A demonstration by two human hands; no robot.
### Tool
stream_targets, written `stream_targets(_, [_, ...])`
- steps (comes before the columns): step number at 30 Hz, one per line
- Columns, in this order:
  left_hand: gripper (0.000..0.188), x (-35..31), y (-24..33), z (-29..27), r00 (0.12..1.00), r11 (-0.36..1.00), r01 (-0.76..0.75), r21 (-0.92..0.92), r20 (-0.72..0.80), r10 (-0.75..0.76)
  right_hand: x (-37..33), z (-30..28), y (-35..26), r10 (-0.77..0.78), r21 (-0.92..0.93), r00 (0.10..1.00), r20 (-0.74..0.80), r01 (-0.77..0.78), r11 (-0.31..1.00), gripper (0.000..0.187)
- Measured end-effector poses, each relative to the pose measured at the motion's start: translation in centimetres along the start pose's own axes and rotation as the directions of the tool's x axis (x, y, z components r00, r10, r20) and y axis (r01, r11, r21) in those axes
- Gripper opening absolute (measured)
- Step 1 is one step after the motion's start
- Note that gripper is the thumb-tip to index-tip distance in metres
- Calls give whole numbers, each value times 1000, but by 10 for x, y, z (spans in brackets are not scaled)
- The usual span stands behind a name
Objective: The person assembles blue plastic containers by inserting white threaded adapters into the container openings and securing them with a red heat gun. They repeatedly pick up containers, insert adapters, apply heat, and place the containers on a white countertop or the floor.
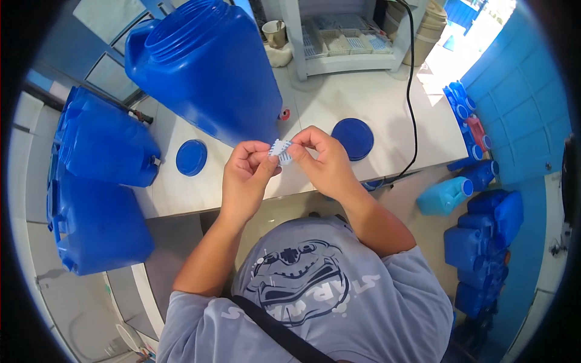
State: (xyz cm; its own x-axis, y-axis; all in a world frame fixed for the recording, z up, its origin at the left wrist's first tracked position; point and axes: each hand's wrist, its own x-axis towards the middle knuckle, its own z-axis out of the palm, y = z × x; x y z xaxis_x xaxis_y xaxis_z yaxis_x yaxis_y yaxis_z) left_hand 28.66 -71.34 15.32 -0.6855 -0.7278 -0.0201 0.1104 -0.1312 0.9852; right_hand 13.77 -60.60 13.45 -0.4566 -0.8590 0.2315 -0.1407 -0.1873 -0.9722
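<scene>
Clearly, a small strip (pixel 282 149) could slip

Left hand (pixel 247 172) and right hand (pixel 324 158) both pinch it, straight ahead at 12 o'clock. Uneven pulling might tear it; a loosened pinch could drop it. A stray knuckle might bump the jug (pixel 209 75) toward 11 o'clock.

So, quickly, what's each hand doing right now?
Left hand: closed, fingertips pinching the small, flat white piece with blue markings.
Right hand: closed, thumb and fingers pinching the right side of that same piece.
</scene>
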Motion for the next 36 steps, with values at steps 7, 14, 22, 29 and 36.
stream_targets(7, [10,-5,-9,-15,983,966,-140,216,-91,162,13,14,15,148,375,967,208,-218,901,19])
stream_targets(14, [20,-28,14,-56,950,985,145,-95,-265,-166,55,11,-54,-392,-340,911,130,412,845,32])
stream_targets(22, [18,-116,57,-164,718,942,-199,271,-613,328,283,-177,-172,-119,-977,970,-210,-204,61,80])
stream_targets(29, [19,-198,82,-245,484,847,-91,524,-720,498,318,-215,-145,48,-889,965,-259,-257,378,74])
stream_targets(36, [22,-272,141,-322,210,733,64,678,-727,654,198,-172,-166,-143,20,944,-296,156,988,55])
